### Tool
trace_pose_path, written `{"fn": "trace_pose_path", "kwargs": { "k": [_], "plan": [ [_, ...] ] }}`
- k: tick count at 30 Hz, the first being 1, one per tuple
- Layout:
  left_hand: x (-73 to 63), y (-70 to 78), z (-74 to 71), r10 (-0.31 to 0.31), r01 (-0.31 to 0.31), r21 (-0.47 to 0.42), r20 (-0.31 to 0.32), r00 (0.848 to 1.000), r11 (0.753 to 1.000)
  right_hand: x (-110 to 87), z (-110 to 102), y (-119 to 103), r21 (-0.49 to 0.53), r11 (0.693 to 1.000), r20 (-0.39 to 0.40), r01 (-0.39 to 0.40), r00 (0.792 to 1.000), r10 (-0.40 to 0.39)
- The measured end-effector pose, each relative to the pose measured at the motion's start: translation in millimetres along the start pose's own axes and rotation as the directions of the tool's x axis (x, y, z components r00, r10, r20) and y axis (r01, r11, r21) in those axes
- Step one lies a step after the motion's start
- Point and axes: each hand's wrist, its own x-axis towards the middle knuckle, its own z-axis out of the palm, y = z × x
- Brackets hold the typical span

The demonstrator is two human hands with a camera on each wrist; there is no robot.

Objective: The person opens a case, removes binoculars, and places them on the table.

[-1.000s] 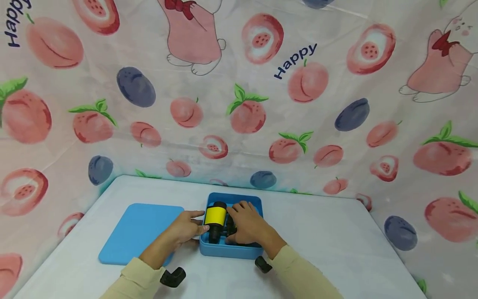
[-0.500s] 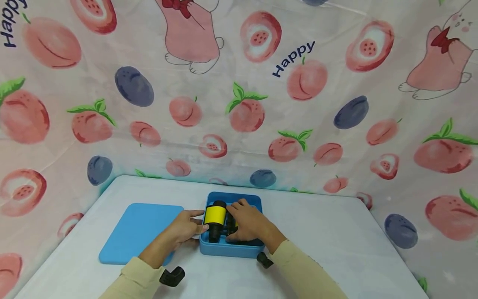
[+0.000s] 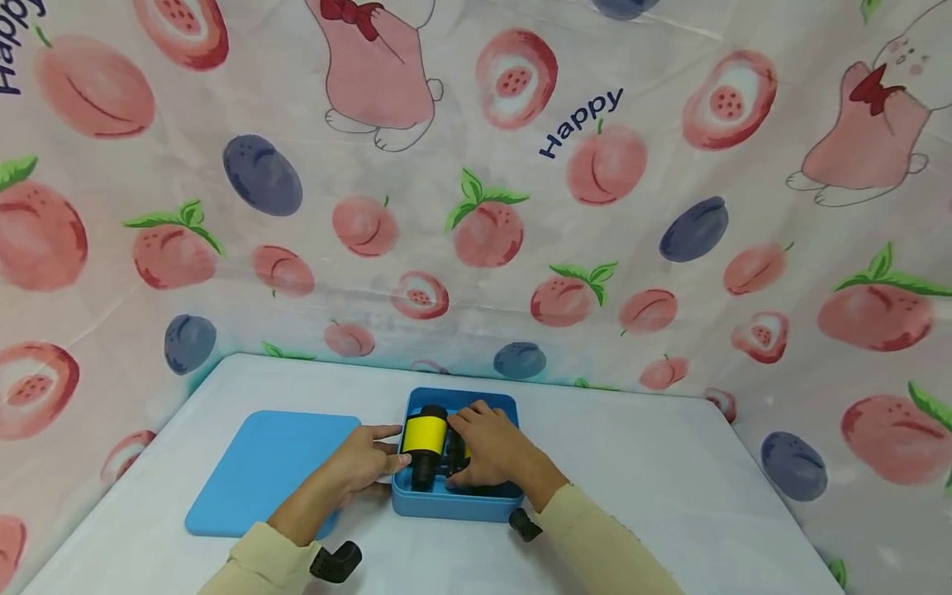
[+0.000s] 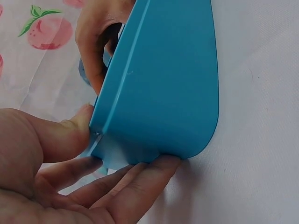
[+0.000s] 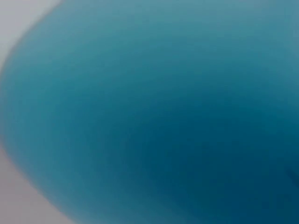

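Binoculars (image 3: 426,435) sit in the blue box (image 3: 457,506) at twelve o'clock: brace it with your left hand (image 3: 357,464) pinching its nine-o'clock wall, your right hand (image 3: 493,446) gripping their three-o'clock side evenly.

Recorded: white table (image 3: 632,471), smooth and level. Noted directly on it, near the middle: open-topped blue box (image 3: 457,507), resting on its base. Also noted, to the left and apart from the box: flat blue panel (image 3: 260,471) with rounded corners, lying level, partly hidden at the near right.
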Motion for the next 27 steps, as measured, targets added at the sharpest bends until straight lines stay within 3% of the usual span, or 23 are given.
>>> {"fn": "trace_pose_path", "kwargs": {
  "k": [15, 27],
  "plan": [
    [-3.0, 6.5, -1.1, -0.009, 0.009, -0.006, -0.002, 1.000, 1.000, -3.2, -15.5, 4.8, 0.035, 0.999, -0.010, 0.011, 1.000, -0.011],
    [-4.0, 1.3, 1.2, -0.022, 0.022, 0.005, -0.003, 1.000, 1.000, -9.1, -23.5, 10.4, 0.015, 1.000, -0.017, 0.023, 1.000, -0.022]
  ]
}}
